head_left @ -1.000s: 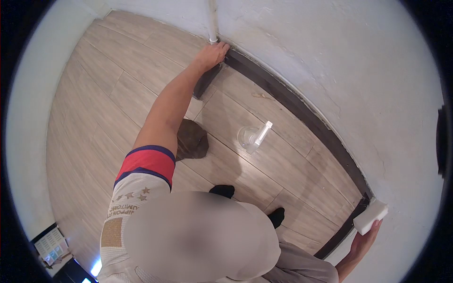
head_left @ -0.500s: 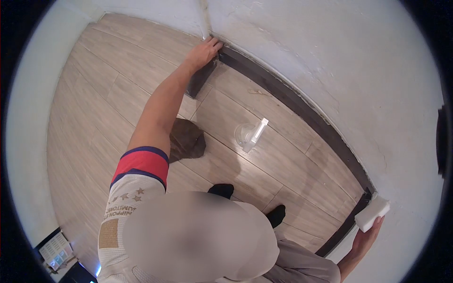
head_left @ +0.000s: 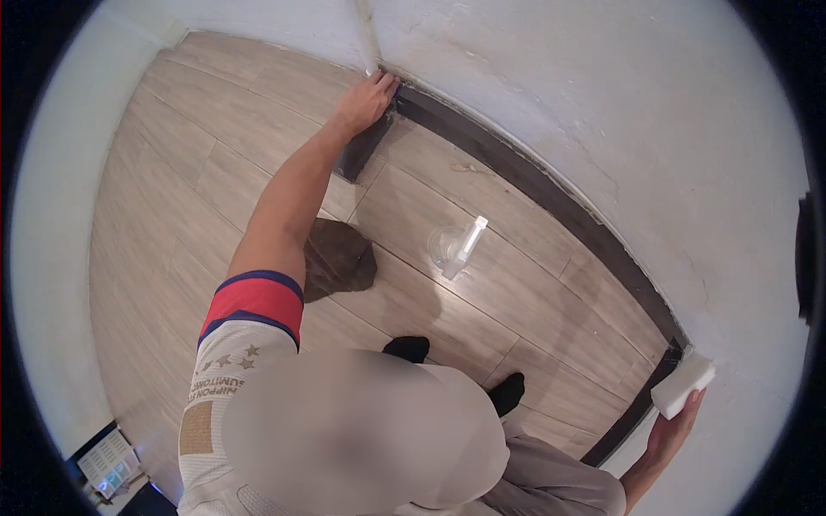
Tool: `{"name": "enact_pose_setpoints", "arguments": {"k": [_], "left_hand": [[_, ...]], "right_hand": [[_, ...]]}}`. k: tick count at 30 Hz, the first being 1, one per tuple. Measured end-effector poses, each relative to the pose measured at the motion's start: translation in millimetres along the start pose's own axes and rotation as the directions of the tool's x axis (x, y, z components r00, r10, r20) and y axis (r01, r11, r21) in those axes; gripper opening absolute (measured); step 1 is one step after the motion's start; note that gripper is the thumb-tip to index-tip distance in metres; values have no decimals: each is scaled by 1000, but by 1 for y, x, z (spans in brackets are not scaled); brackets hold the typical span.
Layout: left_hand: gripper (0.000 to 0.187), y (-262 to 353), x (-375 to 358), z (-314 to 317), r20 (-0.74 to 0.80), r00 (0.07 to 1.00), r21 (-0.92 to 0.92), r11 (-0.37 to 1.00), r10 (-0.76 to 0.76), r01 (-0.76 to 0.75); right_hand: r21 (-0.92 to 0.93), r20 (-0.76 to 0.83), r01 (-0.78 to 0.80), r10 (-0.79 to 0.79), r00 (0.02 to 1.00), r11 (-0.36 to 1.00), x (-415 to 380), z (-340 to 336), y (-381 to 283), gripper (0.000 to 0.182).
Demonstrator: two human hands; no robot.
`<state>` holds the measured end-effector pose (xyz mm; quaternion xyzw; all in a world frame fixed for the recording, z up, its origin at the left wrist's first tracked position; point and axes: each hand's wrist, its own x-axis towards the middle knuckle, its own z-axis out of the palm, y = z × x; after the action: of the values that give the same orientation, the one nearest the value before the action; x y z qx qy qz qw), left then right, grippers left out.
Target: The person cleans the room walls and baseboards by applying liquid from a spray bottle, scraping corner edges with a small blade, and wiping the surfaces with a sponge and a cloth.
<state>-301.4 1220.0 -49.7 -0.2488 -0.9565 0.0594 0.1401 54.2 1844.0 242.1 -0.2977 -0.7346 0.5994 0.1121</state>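
My left hand (head_left: 368, 101) reaches to the corner where the dark baseboard (head_left: 533, 176) meets a short dark side piece (head_left: 360, 150). Its fingers are bent together against the top of that corner, and whatever may be under them is hidden. At the lower right, my right hand (head_left: 674, 427) grips a white sponge block (head_left: 686, 386). The block lies against the wall, just above the other baseboard corner.
On the wood-look floor (head_left: 516, 301) lie a clear round object (head_left: 444, 247) with a whitish strip (head_left: 466, 248) beside it, and a crumpled dark brown cloth (head_left: 344, 262). The white wall (head_left: 637, 112) has cracked patches. Two black-socked feet (head_left: 508, 394) are below.
Very little differs. The left hand has shifted slightly down and left at the corner. The right hand and sponge block sit almost where they were.
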Motion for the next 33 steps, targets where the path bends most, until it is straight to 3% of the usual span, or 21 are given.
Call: {"name": "enact_pose_setpoints", "arguments": {"k": [4,11,13,19,22,25,28,31,33], "left_hand": [[38,0,-3,8,-129,991,53,999,20,-14],[36,7,1,1,2,991,29,990,-135,135],[37,5,1,4,-35,992,-7,992,-124,123],[32,4,5,5,117,958,-215,936,-260,280],[31,-9,6,12,25,976,-286,933,-218,216],[27,-8,1,-2,-86,957,-376,899,-276,226],[25,12,-26,-43,-84,871,-487,783,-484,388],[22,37,-74,-55,-75,777,-447,718,-624,534],[25,45,-93,-56,-141,829,-422,790,-541,444]], "right_hand": [[-11,-9,-2,2,1000,1000,0,0,0,74],[11,19,2,-3,1000,1000,-1,2,-1,71],[1,23,-8,8,1000,1000,0,1,-1,71],[3,39,-12,12,999,1000,4,6,1,70],[-7,27,11,-11,1000,1000,4,13,0,70],[6,62,36,-36,997,999,1,11,-2,70],[27,19,3,-4,1000,1000,2,0,0,70],[21,2,36,-36,999,999,-4,4,-3,73],[21,12,24,-24,1000,999,-4,4,-3,73]]}}
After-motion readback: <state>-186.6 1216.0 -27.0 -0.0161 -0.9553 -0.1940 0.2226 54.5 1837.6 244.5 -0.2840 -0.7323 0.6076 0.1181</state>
